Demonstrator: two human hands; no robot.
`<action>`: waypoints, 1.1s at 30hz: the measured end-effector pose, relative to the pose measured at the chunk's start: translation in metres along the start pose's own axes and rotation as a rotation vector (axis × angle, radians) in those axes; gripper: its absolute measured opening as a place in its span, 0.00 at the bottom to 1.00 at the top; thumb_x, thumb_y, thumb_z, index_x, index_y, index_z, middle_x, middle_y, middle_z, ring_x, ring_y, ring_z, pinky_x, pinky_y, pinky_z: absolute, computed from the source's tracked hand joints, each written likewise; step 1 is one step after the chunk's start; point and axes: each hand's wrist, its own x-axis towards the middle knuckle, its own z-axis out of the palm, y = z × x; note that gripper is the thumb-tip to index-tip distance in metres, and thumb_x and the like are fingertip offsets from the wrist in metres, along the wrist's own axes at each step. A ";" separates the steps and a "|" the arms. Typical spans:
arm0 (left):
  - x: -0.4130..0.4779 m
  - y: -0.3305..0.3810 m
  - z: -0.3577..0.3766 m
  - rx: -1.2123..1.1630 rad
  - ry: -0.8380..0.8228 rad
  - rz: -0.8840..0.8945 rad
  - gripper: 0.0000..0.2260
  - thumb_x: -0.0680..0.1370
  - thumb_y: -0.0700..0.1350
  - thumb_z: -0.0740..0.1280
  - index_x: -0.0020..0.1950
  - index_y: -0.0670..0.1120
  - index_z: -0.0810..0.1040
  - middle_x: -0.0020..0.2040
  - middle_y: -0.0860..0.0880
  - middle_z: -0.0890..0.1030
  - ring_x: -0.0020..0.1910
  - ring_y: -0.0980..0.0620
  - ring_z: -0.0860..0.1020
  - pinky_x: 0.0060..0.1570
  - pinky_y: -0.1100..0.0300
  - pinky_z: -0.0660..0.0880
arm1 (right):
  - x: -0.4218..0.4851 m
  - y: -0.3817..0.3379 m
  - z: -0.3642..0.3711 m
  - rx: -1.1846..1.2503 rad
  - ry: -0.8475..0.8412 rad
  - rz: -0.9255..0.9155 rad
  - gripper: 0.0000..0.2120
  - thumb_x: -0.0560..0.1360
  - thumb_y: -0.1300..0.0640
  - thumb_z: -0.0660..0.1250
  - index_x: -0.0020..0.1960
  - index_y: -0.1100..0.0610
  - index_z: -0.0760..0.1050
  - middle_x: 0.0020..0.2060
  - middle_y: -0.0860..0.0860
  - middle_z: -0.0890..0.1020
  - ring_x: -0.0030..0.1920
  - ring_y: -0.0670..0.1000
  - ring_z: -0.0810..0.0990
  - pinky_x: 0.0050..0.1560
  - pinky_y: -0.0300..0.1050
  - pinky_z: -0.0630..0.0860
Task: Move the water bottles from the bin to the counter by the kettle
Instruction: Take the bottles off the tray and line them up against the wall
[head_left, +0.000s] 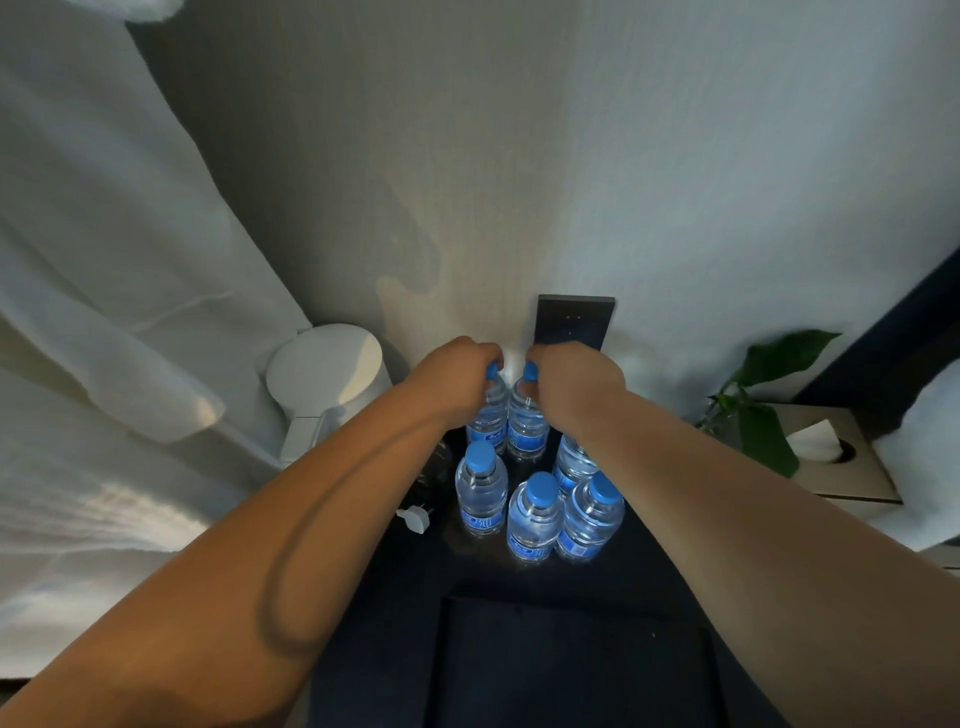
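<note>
Several small clear water bottles with blue caps and blue labels stand on the dark counter (395, 597) against the wall. My left hand (457, 376) grips the cap end of the back left bottle (491, 415). My right hand (574, 382) grips the cap end of the bottle beside it (525, 423). Both held bottles are upright, close to the wall. In front of them stand a bottle on the left (481, 491), a middle bottle (535, 519) and a right bottle (592, 517); another one (574, 460) is partly hidden under my right forearm. The white kettle (327, 379) stands to the left.
A black wall socket plate (574, 319) is just behind my hands. A white plug (415, 519) lies on the counter left of the bottles. A dark tray or bin (571, 665) sits at the near edge. A green plant (763, 400) and a tissue box (831, 457) stand to the right. White curtain (104, 260) hangs left.
</note>
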 end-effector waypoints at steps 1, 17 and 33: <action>0.000 0.000 -0.001 0.004 -0.005 0.006 0.19 0.76 0.34 0.70 0.66 0.46 0.77 0.51 0.46 0.71 0.50 0.44 0.76 0.48 0.55 0.73 | 0.000 -0.001 0.001 0.004 -0.003 0.006 0.11 0.83 0.50 0.67 0.63 0.53 0.78 0.54 0.53 0.83 0.50 0.54 0.80 0.46 0.47 0.74; 0.005 -0.006 -0.003 -0.025 0.034 -0.005 0.14 0.80 0.41 0.70 0.65 0.43 0.79 0.57 0.41 0.76 0.52 0.45 0.76 0.50 0.55 0.71 | 0.004 0.005 0.011 -0.053 0.051 0.002 0.10 0.83 0.48 0.66 0.63 0.50 0.75 0.45 0.48 0.77 0.51 0.54 0.79 0.49 0.49 0.67; 0.007 -0.009 0.002 -0.062 0.016 0.012 0.18 0.80 0.40 0.69 0.71 0.47 0.77 0.57 0.43 0.72 0.52 0.46 0.74 0.52 0.58 0.69 | 0.002 0.002 0.010 -0.045 0.043 0.016 0.12 0.84 0.48 0.65 0.65 0.50 0.73 0.48 0.49 0.79 0.52 0.55 0.80 0.49 0.49 0.68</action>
